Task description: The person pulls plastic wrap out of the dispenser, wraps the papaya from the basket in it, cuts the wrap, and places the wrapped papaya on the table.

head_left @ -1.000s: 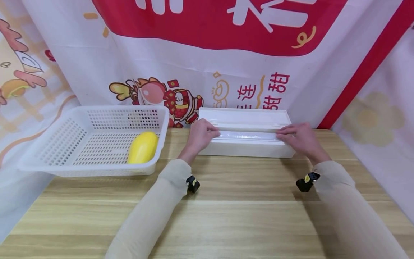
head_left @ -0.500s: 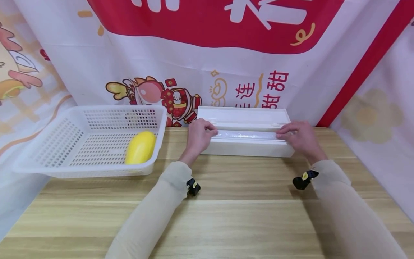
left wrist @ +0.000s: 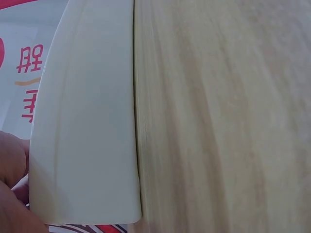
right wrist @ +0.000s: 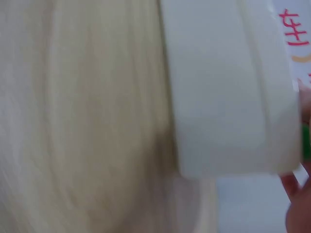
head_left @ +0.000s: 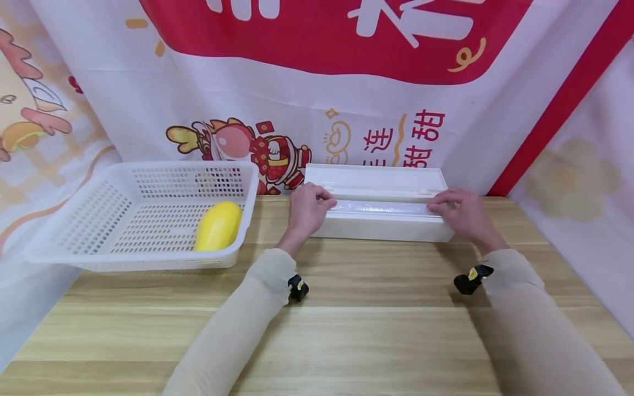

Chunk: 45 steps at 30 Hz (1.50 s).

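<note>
A long white cling film dispenser box (head_left: 381,228) stands at the back of the table with its lid (head_left: 376,179) raised. A roll of clear cling film (head_left: 381,208) lies inside along its length. At the box's left end, my left hand (head_left: 306,210) pinches the film with thumb and fingertips. My right hand (head_left: 463,215) does the same at the right end, fingers bent. Both wrist views show mostly the box's front wall (left wrist: 97,116), with parts of the fingers at the image edge. A bit of green (right wrist: 306,143) shows beside the right fingers.
On the left stands a white perforated plastic basket (head_left: 134,256), and a yellow mango-like fruit (head_left: 219,225) lies in its right side. A printed cloth (head_left: 277,99) hangs right behind the box. The wooden table (head_left: 376,335) extends in front.
The right hand's fingertips have shifted slightly right along the box. The left hand stays at its end, and the head view has swayed a little.
</note>
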{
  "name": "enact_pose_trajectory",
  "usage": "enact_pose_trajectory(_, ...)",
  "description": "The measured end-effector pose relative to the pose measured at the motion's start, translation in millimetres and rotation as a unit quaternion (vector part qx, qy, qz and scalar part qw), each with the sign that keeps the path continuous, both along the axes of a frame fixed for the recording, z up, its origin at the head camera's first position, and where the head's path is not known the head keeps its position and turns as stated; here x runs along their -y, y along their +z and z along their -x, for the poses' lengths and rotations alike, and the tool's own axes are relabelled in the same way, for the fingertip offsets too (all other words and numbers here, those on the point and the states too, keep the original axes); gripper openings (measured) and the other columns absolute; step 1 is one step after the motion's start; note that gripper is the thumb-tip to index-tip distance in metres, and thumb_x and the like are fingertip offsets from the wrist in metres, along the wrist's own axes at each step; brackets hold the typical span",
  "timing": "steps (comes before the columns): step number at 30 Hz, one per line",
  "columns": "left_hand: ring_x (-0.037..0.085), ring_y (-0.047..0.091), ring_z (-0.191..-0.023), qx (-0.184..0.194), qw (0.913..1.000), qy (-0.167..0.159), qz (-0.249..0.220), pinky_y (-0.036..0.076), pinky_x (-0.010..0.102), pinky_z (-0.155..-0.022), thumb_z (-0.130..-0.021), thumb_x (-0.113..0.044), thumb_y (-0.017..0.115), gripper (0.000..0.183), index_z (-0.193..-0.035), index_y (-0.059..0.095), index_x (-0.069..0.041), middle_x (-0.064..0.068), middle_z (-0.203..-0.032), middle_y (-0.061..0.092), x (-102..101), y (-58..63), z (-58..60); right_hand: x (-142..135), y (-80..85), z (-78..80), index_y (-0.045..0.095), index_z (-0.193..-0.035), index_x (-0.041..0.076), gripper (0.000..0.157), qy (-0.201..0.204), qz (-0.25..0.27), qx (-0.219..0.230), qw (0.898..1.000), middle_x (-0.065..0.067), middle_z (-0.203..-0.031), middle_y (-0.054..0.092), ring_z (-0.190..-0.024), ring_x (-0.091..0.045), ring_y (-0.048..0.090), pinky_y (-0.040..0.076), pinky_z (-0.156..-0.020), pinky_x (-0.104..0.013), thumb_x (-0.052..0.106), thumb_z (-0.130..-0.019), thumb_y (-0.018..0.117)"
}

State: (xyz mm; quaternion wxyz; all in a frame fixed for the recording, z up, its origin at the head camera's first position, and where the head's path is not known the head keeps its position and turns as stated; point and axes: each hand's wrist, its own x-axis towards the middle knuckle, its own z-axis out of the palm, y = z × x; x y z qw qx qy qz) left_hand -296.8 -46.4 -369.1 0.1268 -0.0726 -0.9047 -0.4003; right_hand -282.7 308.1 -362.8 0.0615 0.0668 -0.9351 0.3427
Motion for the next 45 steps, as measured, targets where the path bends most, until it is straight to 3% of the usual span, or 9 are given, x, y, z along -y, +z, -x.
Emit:
enact_pose_trajectory(4, 0.028, 0.063, -0.115, -0.004, 1.0, 0.003, 0.006, 0.042, 0.047, -0.115, -0.096, -0.023, 0.08, 0.01, -0.098, 0.083, -0.014, 0.005, -0.105, 0.076, -4.1, 1.6, -1.5, -11.4, 12.8, -1.3, 0.076, -0.13, 0.009, 0.035, 0.036, -0.018, 0.054, 0.998, -0.021, -0.142, 0.065, -0.138, -0.041, 0.047, 0.043, -0.108, -0.057, 0.031, -0.102, 0.072)
enact_pose_trajectory(10, 0.028, 0.063, -0.119, -0.011, 0.9997, 0.009, 0.02, 0.042, 0.048, -0.117, -0.098, -0.024, 0.078, 0.012, -0.101, 0.085, -0.014, 0.006, -0.106, 0.077, -6.7, 2.0, -1.4, -11.6, 22.8, 3.4, 0.077, -0.129, 0.012, 0.034, 0.055, -0.081, 0.068, 0.993, -0.022, -0.143, 0.067, -0.137, -0.044, 0.048, 0.039, -0.11, -0.062, 0.029, -0.1, 0.075)
enact_pose_trajectory(13, 0.028, 0.063, -0.119, -0.008, 0.9997, 0.015, 0.018, 0.042, 0.047, -0.117, -0.098, -0.023, 0.078, 0.012, -0.102, 0.085, -0.014, 0.006, -0.106, 0.077, -6.2, 0.9, -0.8, -7.3, 20.1, 4.7, 0.079, -0.125, 0.012, 0.029, 0.047, -0.087, 0.049, 0.994, -0.022, -0.138, 0.07, -0.134, -0.044, 0.05, 0.039, -0.111, -0.063, 0.024, -0.099, 0.077)
enact_pose_trajectory(20, 0.028, 0.062, -0.119, -0.006, 0.9998, 0.018, 0.012, 0.042, 0.048, -0.116, -0.098, -0.024, 0.078, 0.012, -0.102, 0.085, -0.015, 0.006, -0.106, 0.076, -4.6, -1.4, 0.7, 1.6, 5.3, 4.6, 0.085, -0.106, 0.01, 0.012, 0.001, -0.071, -0.041, 0.997, -0.02, -0.12, 0.078, -0.12, -0.039, 0.057, 0.043, -0.106, -0.06, 0.009, -0.096, 0.078)
enact_pose_trajectory(25, 0.027, 0.062, -0.118, -0.01, 0.9997, 0.018, 0.011, 0.043, 0.048, -0.116, -0.098, -0.024, 0.078, 0.011, -0.101, 0.085, -0.015, 0.005, -0.105, 0.076, -4.0, -2.6, 0.9, 7.0, 0.0, 4.4, 0.081, -0.105, 0.005, 0.01, -0.001, -0.074, -0.065, 0.995, -0.022, -0.121, 0.074, -0.117, -0.041, 0.055, 0.045, -0.106, -0.063, 0.01, -0.098, 0.075)
enact_pose_trajectory(29, 0.027, 0.063, -0.116, -0.014, 0.9997, 0.013, 0.017, 0.043, 0.048, -0.114, -0.098, -0.024, 0.077, 0.012, -0.101, 0.085, -0.015, 0.005, -0.104, 0.076, -4.1, -2.7, 0.4, 8.0, 0.1, 5.8, 0.076, -0.109, 0.004, 0.016, 0.006, -0.067, -0.034, 0.997, -0.022, -0.126, 0.069, -0.116, -0.04, 0.053, 0.046, -0.103, -0.061, 0.017, -0.103, 0.07)
enact_pose_trajectory(36, 0.027, 0.062, -0.114, -0.018, 0.9994, 0.007, 0.028, 0.044, 0.049, -0.112, -0.1, -0.025, 0.076, 0.013, -0.102, 0.085, -0.016, 0.004, -0.104, 0.075, -5.2, -2.1, 0.8, 6.4, 5.5, 5.5, 0.073, -0.131, 0.011, 0.037, 0.018, -0.014, 0.055, 0.998, -0.015, -0.136, 0.059, -0.122, -0.033, 0.046, 0.043, -0.093, -0.043, 0.037, -0.105, 0.066)
enact_pose_trajectory(45, 0.025, 0.059, -0.108, -0.009, 0.9997, 0.006, 0.023, 0.043, 0.049, -0.109, -0.098, -0.025, 0.078, 0.011, -0.101, 0.084, -0.016, 0.003, -0.102, 0.07, -4.4, -1.7, 0.6, 7.2, 8.5, 8.8, 0.075, -0.128, 0.012, 0.037, 0.019, 0.012, 0.104, 0.994, -0.012, -0.136, 0.056, -0.13, -0.034, 0.042, 0.041, -0.1, -0.048, 0.039, -0.103, 0.068)
